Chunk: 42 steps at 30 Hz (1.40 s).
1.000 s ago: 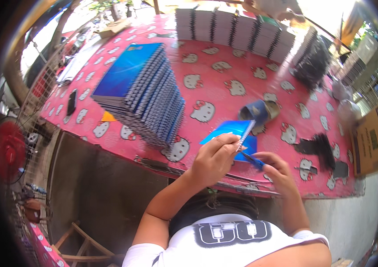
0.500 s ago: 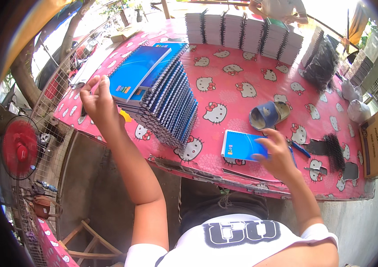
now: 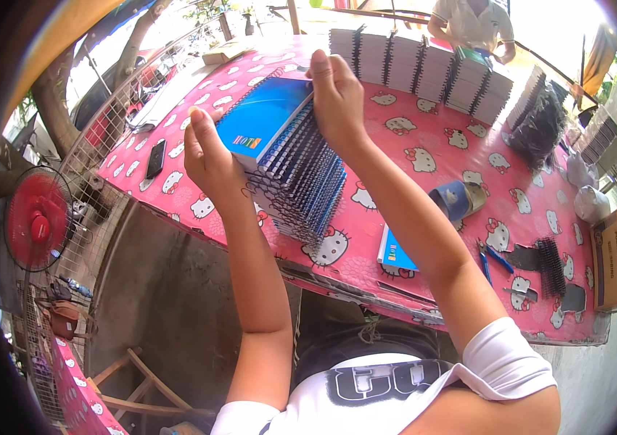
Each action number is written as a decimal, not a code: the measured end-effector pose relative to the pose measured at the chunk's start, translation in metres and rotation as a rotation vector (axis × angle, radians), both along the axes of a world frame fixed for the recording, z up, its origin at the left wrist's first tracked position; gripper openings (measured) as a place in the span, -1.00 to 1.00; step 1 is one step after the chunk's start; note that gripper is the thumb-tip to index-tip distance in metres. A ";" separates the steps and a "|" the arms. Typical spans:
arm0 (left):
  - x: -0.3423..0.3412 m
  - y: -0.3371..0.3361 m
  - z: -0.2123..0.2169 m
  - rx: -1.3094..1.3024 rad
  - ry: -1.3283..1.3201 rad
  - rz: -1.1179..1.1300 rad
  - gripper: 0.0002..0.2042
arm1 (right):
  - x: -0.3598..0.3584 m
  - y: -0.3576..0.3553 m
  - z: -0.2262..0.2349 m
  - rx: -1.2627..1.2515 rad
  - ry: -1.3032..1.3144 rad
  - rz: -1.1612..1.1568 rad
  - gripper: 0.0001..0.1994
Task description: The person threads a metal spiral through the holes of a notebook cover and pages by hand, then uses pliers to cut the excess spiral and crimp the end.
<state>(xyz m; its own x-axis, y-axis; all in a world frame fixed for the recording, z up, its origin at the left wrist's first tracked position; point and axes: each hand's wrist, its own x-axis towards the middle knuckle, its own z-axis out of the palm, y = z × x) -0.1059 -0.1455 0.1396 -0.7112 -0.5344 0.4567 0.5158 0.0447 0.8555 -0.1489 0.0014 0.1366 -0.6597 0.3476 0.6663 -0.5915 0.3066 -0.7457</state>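
Flanking glossy, wire-bound blue notebooks are both bare hands.

We see a tall, slightly uneven stack of spiral-bound notebooks standing on the pink-covered table, dark coils showing along its side. The top notebook, we note, lies closed, its glossy cover blue.

Surface: pink, cat-print cover. Directly on it: 1 tall stack of blue spiral notebooks, 1 separate notebook, phone, blue-handled pliers, black coils, black bag, row of spiral-bound books.
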 end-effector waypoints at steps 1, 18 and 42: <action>0.000 -0.001 0.001 0.018 -0.030 -0.019 -0.45 | -0.002 0.000 0.003 -0.002 0.000 0.011 -0.34; 0.138 0.021 -0.065 -0.060 0.439 -0.618 -0.71 | 0.186 0.099 -0.135 1.295 -0.632 0.176 -0.69; 0.081 0.085 -0.156 0.364 -0.836 -1.239 -0.50 | 0.191 0.124 -0.110 0.572 -0.401 -0.049 -0.68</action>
<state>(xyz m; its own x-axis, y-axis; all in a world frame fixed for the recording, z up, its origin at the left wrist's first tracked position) -0.0246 -0.0602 -0.0162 -0.7572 0.5767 -0.3066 -0.5476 -0.3048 0.7792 0.0419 0.1257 0.0270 -0.8854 0.0505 0.4620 -0.2801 0.7353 -0.6171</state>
